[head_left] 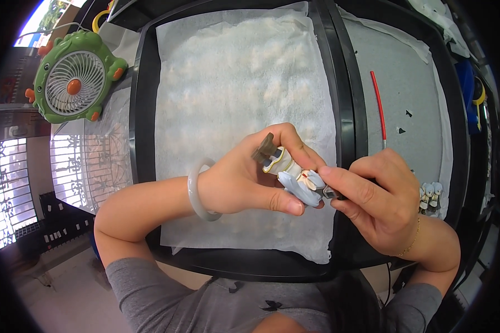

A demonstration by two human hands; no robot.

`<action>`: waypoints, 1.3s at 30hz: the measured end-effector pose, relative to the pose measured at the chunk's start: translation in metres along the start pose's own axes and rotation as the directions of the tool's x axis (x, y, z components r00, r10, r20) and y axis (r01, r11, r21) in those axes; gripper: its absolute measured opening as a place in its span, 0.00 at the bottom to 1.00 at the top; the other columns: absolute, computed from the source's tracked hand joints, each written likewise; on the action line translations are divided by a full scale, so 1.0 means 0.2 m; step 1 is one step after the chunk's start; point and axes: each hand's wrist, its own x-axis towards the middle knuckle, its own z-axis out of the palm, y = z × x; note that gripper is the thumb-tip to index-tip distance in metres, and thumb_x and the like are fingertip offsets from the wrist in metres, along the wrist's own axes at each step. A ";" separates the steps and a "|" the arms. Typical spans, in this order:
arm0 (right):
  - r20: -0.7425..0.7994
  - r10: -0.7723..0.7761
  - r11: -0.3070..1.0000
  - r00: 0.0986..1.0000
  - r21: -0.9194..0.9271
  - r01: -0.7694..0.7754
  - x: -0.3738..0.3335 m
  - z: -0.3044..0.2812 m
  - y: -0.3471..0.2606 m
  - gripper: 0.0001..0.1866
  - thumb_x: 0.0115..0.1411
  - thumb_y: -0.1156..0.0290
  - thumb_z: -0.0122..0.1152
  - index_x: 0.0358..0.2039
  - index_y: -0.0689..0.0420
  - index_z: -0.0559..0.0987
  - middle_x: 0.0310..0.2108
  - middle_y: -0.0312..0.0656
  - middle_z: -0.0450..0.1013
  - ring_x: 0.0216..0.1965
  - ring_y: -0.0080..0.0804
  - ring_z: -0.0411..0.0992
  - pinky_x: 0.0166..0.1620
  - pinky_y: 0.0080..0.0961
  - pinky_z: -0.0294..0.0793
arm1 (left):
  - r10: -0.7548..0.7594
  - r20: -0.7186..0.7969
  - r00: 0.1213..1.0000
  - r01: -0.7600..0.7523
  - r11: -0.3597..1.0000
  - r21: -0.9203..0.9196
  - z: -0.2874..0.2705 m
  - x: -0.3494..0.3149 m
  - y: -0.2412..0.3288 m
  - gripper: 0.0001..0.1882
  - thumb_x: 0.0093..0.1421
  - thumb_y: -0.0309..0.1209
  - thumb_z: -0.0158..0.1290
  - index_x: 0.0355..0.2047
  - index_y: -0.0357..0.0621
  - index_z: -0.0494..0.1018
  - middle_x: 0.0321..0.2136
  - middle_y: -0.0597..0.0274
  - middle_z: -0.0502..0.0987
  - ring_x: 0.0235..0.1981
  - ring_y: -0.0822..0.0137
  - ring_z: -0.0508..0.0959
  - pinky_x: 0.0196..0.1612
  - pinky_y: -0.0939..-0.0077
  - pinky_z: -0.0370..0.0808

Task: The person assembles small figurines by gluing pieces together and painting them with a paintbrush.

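A small painted figurine [300, 187] with light blue hair, a white garment trimmed in gold and a grey-brown base lies tilted in my left hand [236, 180]. The thumb and fingers of that hand are closed around it, base end toward the upper left. My right hand [380, 197] meets it at the head end, thumb and forefinger pinching a small dark, shiny piece [331, 193] against the figurine. Fingers partly cover this piece, and I cannot tell whether it is attached. Both hands are above the gap between the two trays' middles.
A black tray [144, 125] under my hands carries white tissue paper over pale, blurred shapes. In the right tray [454, 155] lie a red-handled brush [378, 105], small black bits [402, 131] and several similar figurines [431, 194]. A green fan [75, 77] stands at the left.
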 end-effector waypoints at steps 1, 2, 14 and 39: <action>-0.002 0.001 1.000 1.000 0.001 -0.001 0.00 0.00 0.01 0.19 0.43 0.72 0.63 0.39 0.57 0.78 0.23 0.36 0.67 0.22 0.30 0.62 0.25 0.24 0.60 | -0.002 0.000 1.000 0.002 1.000 0.001 0.01 0.00 0.00 0.21 0.47 0.19 0.59 0.37 0.41 0.61 0.42 0.53 0.71 0.42 0.67 0.73 0.44 0.73 0.73; -0.035 -0.036 0.999 0.999 0.025 0.037 0.00 0.01 0.02 0.18 0.44 0.72 0.63 0.39 0.57 0.78 0.23 0.36 0.67 0.22 0.30 0.62 0.25 0.24 0.60 | -0.030 -0.037 0.999 0.028 0.999 -0.031 0.02 0.00 0.00 0.22 0.45 0.22 0.62 0.37 0.43 0.62 0.40 0.53 0.71 0.41 0.67 0.73 0.43 0.73 0.71; 0.072 -0.049 0.979 0.996 -0.193 0.063 0.02 -0.05 -0.02 0.15 0.51 0.67 0.58 0.38 0.59 0.77 0.20 0.36 0.66 0.18 0.30 0.61 0.20 0.24 0.58 | 0.041 -0.102 0.994 -0.030 0.993 0.114 0.02 0.00 0.00 0.21 0.46 0.21 0.61 0.36 0.44 0.61 0.41 0.53 0.70 0.40 0.67 0.72 0.42 0.74 0.71; -0.083 -0.147 0.989 0.986 -0.015 0.146 0.02 -0.02 0.03 0.17 0.46 0.69 0.62 0.39 0.59 0.77 0.22 0.37 0.67 0.20 0.30 0.62 0.22 0.24 0.59 | 0.082 -0.109 0.991 -0.064 0.986 0.153 0.02 -0.01 0.00 0.21 0.46 0.20 0.61 0.35 0.44 0.60 0.41 0.54 0.71 0.41 0.69 0.72 0.43 0.75 0.71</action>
